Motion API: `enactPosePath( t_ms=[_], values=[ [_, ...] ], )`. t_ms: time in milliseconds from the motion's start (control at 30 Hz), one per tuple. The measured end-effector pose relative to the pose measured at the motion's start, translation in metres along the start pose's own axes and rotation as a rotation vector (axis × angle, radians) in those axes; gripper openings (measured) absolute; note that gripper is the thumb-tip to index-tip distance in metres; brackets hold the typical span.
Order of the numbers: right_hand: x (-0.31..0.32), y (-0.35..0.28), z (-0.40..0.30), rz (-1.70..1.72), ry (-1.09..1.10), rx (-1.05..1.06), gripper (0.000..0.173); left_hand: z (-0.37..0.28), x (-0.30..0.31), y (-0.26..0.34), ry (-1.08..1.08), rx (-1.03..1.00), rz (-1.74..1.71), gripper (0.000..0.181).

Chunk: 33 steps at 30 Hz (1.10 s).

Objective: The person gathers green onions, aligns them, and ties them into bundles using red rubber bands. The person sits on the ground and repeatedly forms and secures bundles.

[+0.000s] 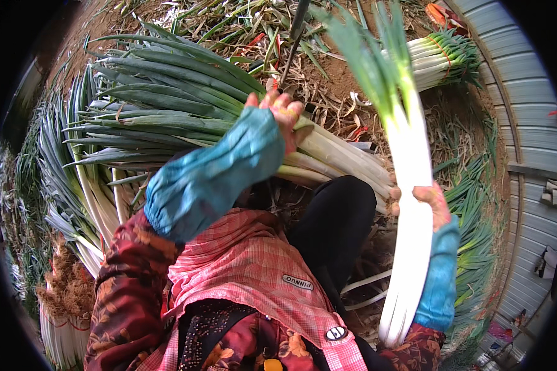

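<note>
My right hand (429, 204) grips several Welsh onions (411, 222) together around their thick white shanks. They stand nearly upright in the view, with green tops blurred at the upper end and pale root ends by my right forearm. My left hand (285, 113), in a blue sleeve cover, rests with curled fingers at the upper edge of a large heap of Welsh onions (167, 106). The heap lies crosswise before me, green leaves to the left and whitish stalks (343, 153) to the right. Whether the left fingers hold any stalk is hidden.
A bundle (431, 60) tied with a red band lies at upper right. More onions (93, 185) and a rooted bundle (67, 297) are at left. Green leaves (473, 241) line the right, by a corrugated metal wall (529, 116). A metal rod (294, 41) stands amid dry leaf litter (339, 106).
</note>
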State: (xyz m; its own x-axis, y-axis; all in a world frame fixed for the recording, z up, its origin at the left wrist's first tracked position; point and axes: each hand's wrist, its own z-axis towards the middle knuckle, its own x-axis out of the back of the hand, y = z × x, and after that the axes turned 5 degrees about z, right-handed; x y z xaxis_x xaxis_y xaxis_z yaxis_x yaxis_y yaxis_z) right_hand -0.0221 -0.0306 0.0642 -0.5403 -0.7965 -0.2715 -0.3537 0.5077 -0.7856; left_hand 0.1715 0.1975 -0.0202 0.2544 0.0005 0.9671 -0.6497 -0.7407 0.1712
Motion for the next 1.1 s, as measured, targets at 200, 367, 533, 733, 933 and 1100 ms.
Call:
enactPosePath(
  t_ms=[200, 367, 533, 733, 933, 1100],
  values=[
    [-0.02, -0.044, -0.008, -0.118, -0.094, 0.296, 0.063, 0.03, 0.001, -0.035, -0.13, -0.019, 0.396, 0.051],
    [-0.02, -0.044, 0.023, -0.368, -0.117, 0.582, 0.057, 0.034, 0.005, -0.069, -0.057, 0.03, 0.431, 0.046],
    [-0.02, -0.002, 0.092, -0.847, -0.31, 1.019, 0.049, 0.033, -0.019, -0.125, 0.125, -0.07, 0.31, 0.043],
    [-0.025, 0.061, 0.167, -1.499, -0.338, 0.749, 0.08, 0.014, -0.03, -0.128, 0.052, 0.013, 0.242, 0.046],
    [-0.007, 0.085, 0.196, -1.462, -0.336, 0.779, 0.079, -0.005, -0.023, -0.109, -0.046, 0.085, 0.174, 0.05],
    [-0.003, 0.096, 0.204, -1.496, -0.324, 0.766, 0.071, -0.014, 0.009, -0.074, -0.093, 0.077, 0.097, 0.056]
  ],
)
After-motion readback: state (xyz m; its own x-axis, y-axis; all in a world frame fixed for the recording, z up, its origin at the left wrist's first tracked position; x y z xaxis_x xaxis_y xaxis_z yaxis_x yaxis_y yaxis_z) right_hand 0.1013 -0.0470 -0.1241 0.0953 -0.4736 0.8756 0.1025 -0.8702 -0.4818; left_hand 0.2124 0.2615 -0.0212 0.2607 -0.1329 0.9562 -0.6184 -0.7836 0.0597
